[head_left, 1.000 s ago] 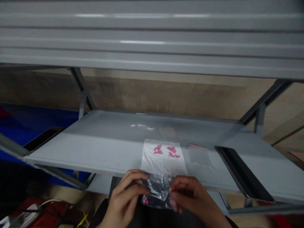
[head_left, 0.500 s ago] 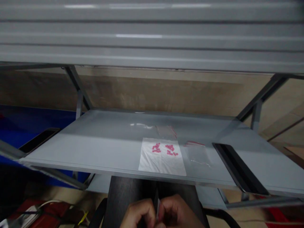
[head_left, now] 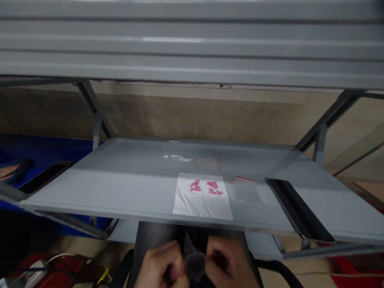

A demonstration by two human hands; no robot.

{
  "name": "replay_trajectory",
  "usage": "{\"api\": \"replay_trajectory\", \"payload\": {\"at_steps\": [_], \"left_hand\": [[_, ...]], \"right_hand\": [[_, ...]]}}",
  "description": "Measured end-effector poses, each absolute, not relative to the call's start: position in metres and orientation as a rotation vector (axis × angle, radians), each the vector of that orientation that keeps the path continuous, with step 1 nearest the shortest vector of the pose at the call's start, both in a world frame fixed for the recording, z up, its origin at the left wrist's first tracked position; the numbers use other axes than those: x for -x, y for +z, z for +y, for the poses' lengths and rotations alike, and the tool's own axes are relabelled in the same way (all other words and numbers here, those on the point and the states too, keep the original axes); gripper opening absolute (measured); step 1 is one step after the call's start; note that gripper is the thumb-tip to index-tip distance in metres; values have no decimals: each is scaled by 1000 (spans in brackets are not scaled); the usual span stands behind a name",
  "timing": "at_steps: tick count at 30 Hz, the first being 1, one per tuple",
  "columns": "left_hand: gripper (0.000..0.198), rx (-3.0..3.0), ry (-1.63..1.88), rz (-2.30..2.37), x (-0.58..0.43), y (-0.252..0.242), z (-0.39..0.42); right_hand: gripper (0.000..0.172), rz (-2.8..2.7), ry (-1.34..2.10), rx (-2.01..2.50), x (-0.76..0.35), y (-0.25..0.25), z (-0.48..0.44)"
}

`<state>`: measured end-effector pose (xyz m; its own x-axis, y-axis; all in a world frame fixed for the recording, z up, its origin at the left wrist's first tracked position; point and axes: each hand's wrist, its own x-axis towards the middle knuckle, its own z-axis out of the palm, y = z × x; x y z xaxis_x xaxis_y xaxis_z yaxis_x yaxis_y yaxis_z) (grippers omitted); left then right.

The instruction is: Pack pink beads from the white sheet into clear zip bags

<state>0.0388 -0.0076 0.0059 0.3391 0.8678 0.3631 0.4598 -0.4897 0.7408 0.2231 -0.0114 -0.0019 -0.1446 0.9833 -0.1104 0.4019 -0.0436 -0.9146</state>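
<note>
Low in the head view, my left hand (head_left: 160, 266) and my right hand (head_left: 228, 266) pinch a small clear plastic bag (head_left: 195, 260) between them. The bag's contents are hidden by my fingers and the dim light. Beyond my hands, a white sheet (head_left: 202, 196) lies on the grey shelf (head_left: 120, 180), holding several pink beads (head_left: 204, 186) in two clusters. A flat clear zip bag with a red seal (head_left: 246, 196) lies to its right, and another clear bag (head_left: 207, 164) lies behind it.
A flat black slab (head_left: 297, 210) lies on the shelf's right side and another (head_left: 45, 178) on its left. A grey overhead shelf (head_left: 192, 44) spans the top. Another person's hand (head_left: 7, 171) shows at far left. Dark fabric (head_left: 156, 236) lies beneath my hands.
My hands have dropped lower in the view, away from the shelf's front edge. The bag has gathered into a narrow pinch, and its pink beads no longer show. A hand has appeared at far left.
</note>
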Motion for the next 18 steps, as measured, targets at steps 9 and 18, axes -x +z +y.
{"api": "replay_trajectory", "payload": {"at_steps": [9, 18], "left_hand": [[75, -2159, 1250, 1045, -33, -5, -1], [70, -2205, 1268, 1117, -36, -10, -2]], "right_hand": [[11, -1684, 1143, 1329, -202, 10, 2], [20, -1758, 1037, 1372, -208, 24, 10]]}}
